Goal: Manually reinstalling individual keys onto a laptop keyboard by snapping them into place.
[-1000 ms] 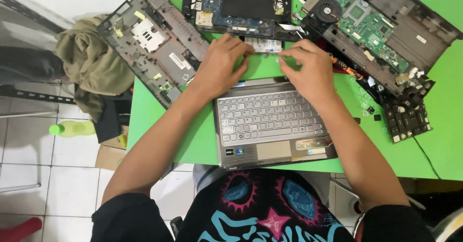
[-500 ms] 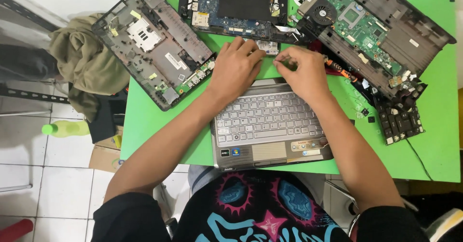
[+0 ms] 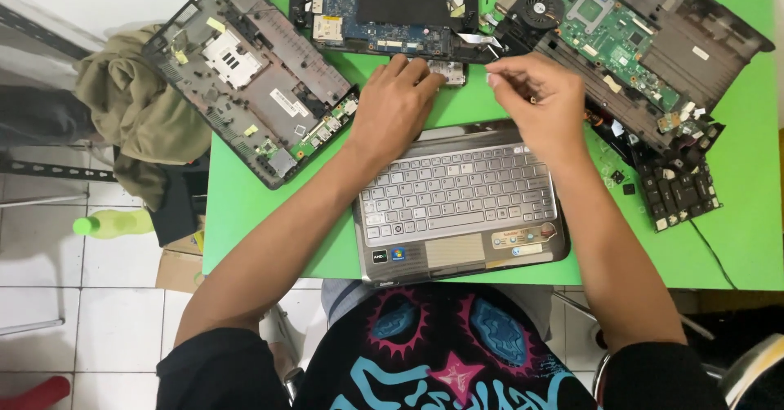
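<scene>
Your left hand (image 3: 398,108) lies flat, fingers spread, behind the silver laptop base (image 3: 457,206). Your right hand (image 3: 535,100) hovers, fingers pinched narrow; small coloured stickers (image 3: 523,238) dot the palm rest.

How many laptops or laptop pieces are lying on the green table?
4. A silver laptop base with its keyboard under the hands, an opened grey shell at left, an exposed blue board at top, and a green-board chassis at right. More may lie beyond the picture's edge.
</scene>
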